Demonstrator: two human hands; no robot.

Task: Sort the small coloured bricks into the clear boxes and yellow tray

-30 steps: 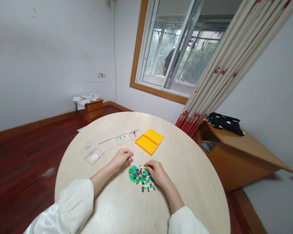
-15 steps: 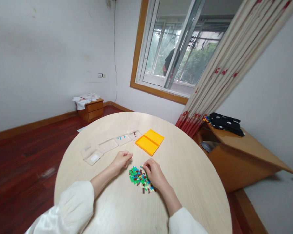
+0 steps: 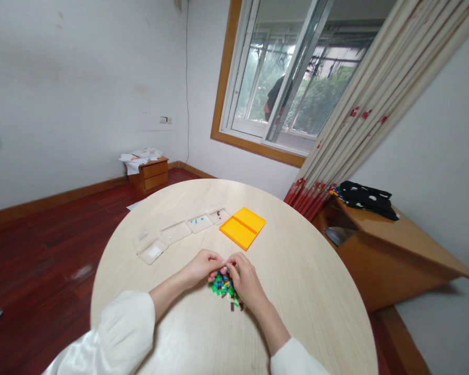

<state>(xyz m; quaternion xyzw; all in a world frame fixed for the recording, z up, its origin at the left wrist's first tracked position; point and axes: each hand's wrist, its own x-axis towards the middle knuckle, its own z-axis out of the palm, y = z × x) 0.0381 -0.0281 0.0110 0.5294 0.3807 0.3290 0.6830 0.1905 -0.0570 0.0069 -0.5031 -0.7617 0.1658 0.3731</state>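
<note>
My left hand (image 3: 206, 265) and my right hand (image 3: 244, 277) meet fingertip to fingertip over the far side of a pile of small building bricks (image 3: 224, 286). Green, brown, blue, yellow and cream pieces make up this heap, and my fingers hide part of it. Both hands are closed in a pinch; what sits between the fingertips is too small to name. Beyond them lies an orange two-part tray (image 3: 232, 235). To its left, a row of clear plastic trays holds sorted bits: a few blue ones in one tray (image 3: 200, 228), some brown ones in another (image 3: 225, 219).
A clear tray (image 3: 175, 239) and a clear open case (image 3: 147, 259) with a white patch extend the row leftward on the round wooden table (image 3: 312, 312). Behind the table's right edge stands a wooden cabinet (image 3: 391, 255) with dark cloth on top.
My left hand has moved right to join my right hand above the bricks. My right hand stays near the pile, its fingertips now against the left ones. The view has shifted slightly.
</note>
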